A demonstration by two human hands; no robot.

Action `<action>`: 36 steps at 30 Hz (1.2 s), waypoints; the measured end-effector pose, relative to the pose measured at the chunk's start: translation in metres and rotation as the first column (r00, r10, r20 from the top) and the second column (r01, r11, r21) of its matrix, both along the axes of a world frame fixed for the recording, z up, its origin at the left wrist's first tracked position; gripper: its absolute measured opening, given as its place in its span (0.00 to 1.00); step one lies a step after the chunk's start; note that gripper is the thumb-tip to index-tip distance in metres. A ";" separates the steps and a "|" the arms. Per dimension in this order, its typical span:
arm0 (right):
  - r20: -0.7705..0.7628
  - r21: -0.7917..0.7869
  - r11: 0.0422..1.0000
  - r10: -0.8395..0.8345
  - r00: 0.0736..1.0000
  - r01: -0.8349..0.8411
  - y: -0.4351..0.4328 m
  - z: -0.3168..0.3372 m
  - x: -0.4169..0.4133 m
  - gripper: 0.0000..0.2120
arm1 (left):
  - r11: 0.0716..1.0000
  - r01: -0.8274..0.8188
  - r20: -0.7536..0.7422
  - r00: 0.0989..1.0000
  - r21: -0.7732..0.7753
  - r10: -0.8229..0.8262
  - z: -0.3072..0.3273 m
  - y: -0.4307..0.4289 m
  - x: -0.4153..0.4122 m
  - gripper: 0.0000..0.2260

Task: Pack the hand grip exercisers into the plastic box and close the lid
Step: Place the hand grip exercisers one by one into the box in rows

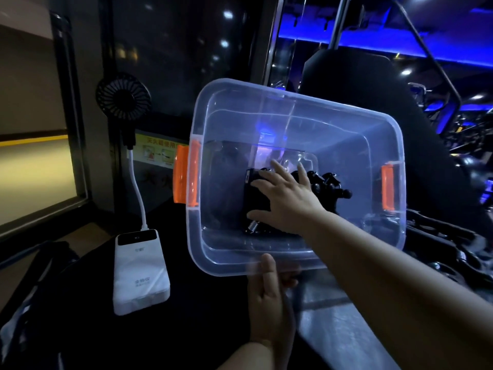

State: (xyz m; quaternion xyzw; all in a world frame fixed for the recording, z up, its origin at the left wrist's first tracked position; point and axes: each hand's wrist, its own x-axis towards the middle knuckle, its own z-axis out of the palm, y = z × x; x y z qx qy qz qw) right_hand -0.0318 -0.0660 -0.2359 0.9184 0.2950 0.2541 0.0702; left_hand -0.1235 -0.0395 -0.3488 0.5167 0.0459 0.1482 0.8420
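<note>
While the right hand (288, 194) reaches into the plastic box (293, 108), its fingers straight and spread, it presses the black hand grip exercisers (327, 184) flat on the bottom (a spring (252, 226) pokes out beneath), probably to settle them. The left hand (269, 297) pinches the near rim, thumb on top, likely steadying the lidless box.

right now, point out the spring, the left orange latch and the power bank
spring (253, 227), head view, middle of the coil
left orange latch (184, 177), head view, its outer face
power bank (140, 279), head view, centre of its white top
</note>
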 end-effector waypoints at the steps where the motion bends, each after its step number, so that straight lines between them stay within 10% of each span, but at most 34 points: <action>1: -0.005 0.061 0.998 -0.013 1.000 0.013 -0.009 0.000 -0.006 0.34 | 0.974 -0.028 0.043 0.998 -0.223 0.038 -0.008 0.006 -0.015 0.22; 10: 0.284 0.634 0.768 -0.120 0.951 -0.092 -0.120 -0.029 -0.056 0.16 | 0.977 -0.201 0.139 0.968 -0.066 0.209 -0.009 0.003 -0.025 0.25; 15: 0.095 0.843 0.530 -0.304 0.948 0.085 -0.180 -0.057 -0.063 0.19 | 0.968 -0.245 0.144 0.957 -0.049 0.250 -0.002 0.000 -0.026 0.20; 24: -0.348 0.419 0.519 -0.666 0.660 0.745 -0.257 -0.085 -0.064 0.17 | 0.966 -0.257 0.128 0.958 -0.016 0.257 0.000 -0.001 -0.027 0.20; 36: -0.471 0.147 0.382 -0.784 0.404 0.912 -0.264 -0.090 -0.071 0.31 | 0.964 -0.265 0.096 0.959 -0.029 0.267 0.003 -0.001 -0.033 0.15</action>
